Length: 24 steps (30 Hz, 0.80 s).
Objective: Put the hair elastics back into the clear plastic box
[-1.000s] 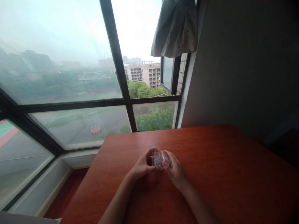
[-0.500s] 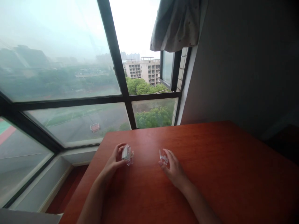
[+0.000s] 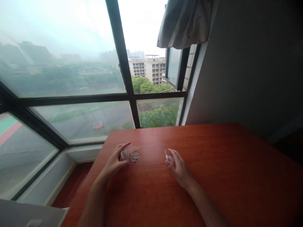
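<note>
My left hand (image 3: 116, 159) is closed around a small clear plastic box (image 3: 126, 153), which is tilted on its side near the table's left end. A loose pile of small pale rings (image 3: 135, 157), which look like elastic bands, lies on the table just right of that box. Several rings overlap and one sits a little apart. Farther right, my right hand (image 3: 178, 165) grips a clear plastic lid (image 3: 169, 158) with white marks on it, between thumb and fingers. The lid is held away from the rings. Part of each plastic piece is hidden by the fingers.
The reddish-brown wooden table (image 3: 151, 195) stands against a dark-framed window (image 3: 94, 99). A grey curtain (image 3: 184, 25) hangs at the upper right, beside a dim wall (image 3: 248, 63). Left of the table, a white ledge (image 3: 90, 154) runs below the glass.
Small rings now lie spread on the table beside the box, where before they were mostly inside it. My left hand has tipped the box. The whole view has shifted slightly.
</note>
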Motion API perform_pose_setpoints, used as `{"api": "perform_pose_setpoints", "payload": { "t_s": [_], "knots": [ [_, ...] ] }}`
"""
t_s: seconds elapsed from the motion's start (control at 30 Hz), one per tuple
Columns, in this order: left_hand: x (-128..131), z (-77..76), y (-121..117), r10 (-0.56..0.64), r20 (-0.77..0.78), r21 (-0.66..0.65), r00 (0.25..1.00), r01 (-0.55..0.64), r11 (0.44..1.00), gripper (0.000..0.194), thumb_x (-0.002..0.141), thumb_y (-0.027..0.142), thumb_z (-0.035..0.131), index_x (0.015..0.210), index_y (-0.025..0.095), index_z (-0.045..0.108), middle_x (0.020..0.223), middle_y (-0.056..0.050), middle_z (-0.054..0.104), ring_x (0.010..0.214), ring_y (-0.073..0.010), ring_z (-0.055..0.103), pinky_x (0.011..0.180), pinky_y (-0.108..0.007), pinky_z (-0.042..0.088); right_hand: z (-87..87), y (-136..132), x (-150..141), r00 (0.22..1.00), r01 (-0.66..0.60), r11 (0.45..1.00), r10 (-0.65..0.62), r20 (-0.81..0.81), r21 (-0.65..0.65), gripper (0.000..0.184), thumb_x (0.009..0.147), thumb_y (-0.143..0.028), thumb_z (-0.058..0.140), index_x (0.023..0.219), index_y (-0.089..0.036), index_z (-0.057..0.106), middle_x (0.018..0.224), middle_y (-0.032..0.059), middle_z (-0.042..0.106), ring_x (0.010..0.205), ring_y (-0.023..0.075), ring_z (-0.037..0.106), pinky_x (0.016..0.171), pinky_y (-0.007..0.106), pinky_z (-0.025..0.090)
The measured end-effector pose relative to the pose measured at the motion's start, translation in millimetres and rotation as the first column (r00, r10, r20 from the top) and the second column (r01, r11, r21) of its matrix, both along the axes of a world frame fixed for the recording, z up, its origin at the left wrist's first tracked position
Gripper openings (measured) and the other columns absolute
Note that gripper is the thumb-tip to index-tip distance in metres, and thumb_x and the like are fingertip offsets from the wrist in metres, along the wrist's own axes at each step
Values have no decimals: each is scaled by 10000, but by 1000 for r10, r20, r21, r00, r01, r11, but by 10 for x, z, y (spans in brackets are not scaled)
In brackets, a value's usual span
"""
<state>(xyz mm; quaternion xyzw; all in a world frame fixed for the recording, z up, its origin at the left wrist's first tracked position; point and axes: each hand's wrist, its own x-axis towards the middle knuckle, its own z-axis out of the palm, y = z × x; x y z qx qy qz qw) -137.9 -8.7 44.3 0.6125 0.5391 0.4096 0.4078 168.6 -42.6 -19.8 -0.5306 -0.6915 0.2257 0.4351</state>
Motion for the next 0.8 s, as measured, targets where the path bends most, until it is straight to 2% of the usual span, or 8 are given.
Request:
{"api": "perform_pose_setpoints", "payload": {
  "t_s": [0.1, 0.2, 0.27, 0.33, 0.4, 0.47, 0.67, 0.8],
  "knots": [
    [12, -37, 28, 14, 74, -27, 997, -12, 1000, 741, 605, 256, 734, 1315, 226, 521, 1272, -83, 533, 1094, -265, 586, 927, -370, 504, 21, -6, 4, 995, -19, 1000, 16, -101, -24, 481, 906, -474, 478, 1310, -215, 514, 1321, 109, 554, 1222, 266, 521, 1041, 406, 435],
    [31, -85, 74, 122, 101, -7, 987, -122, 993, 724, 642, 358, 752, 1299, 207, 490, 1259, -101, 535, 1116, -275, 579, 948, -398, 497, 38, -19, -19, 948, -48, 992, 8, -319, -115, 461, 928, -483, 422, 1293, -221, 523, 1298, 111, 580, 1151, 253, 580, 956, 398, 504],
    [52, -114, 103, 183, 83, 21, 980, -185, 982, 711, 666, 398, 740, 1289, 193, 465, 1246, -110, 528, 1128, -274, 569, 960, -413, 489, 50, -18, -38, 862, -79, 975, -38, -505, -208, 497, 925, -527, 408, 1295, -214, 517, 1268, 124, 602, 1067, 254, 630, 861, 399, 554],
    [77, -147, 129, 188, 86, 34, 978, -191, 981, 740, 680, 408, 733, 1316, 198, 418, 1251, -115, 515, 1111, -265, 577, 941, -416, 502, 68, -5, -49, 742, -123, 948, -109, -662, -293, 562, 919, -587, 381, 1308, -201, 504, 1218, 140, 632, 982, 260, 669, 782, 409, 577],
    [99, -192, 157, 171, 112, 41, 979, -176, 983, 784, 679, 394, 737, 1351, 228, 370, 1269, -112, 498, 1097, -254, 586, 910, -403, 523, 88, 15, -45, 631, -162, 927, -166, -758, -338, 627, 917, -640, 323, 1309, -187, 507, 1143, 150, 670, 928, 267, 690, 750, 423, 579],
    [111, -253, 191, 149, 139, 41, 979, -156, 987, 818, 673, 375, 740, 1373, 254, 335, 1281, -108, 488, 1075, -244, 604, 886, -391, 539, 104, 31, -32, 569, -199, 920, -172, -804, -337, 667, 918, -669, 260, 1290, -185, 529, 1093, 151, 692, 919, 274, 696, 760, 441, 573],
    [64, -349, 215, 123, 89, 27, 988, -126, 992, 848, 630, 343, 759, 1360, 205, 351, 1332, -158, 459, 1008, -263, 650, 802, -403, 575, 86, 20, -45, 613, -251, 906, -124, -780, -341, 555, 888, -617, 414, 1249, -215, 537, 1174, 132, 668, 991, 268, 681, 858, 455, 543],
    [-36, -260, 113, 37, -91, -1, 995, -37, 999, 743, 590, 314, 785, 1258, 166, 497, 1284, -149, 522, 1024, -286, 639, 850, -424, 555, 84, 5, -78, 554, -301, 885, -140, -820, -355, 482, 844, -573, 522, 1155, -207, 561, 1103, 125, 686, 956, 270, 685, 856, 461, 538]
  ]
}}
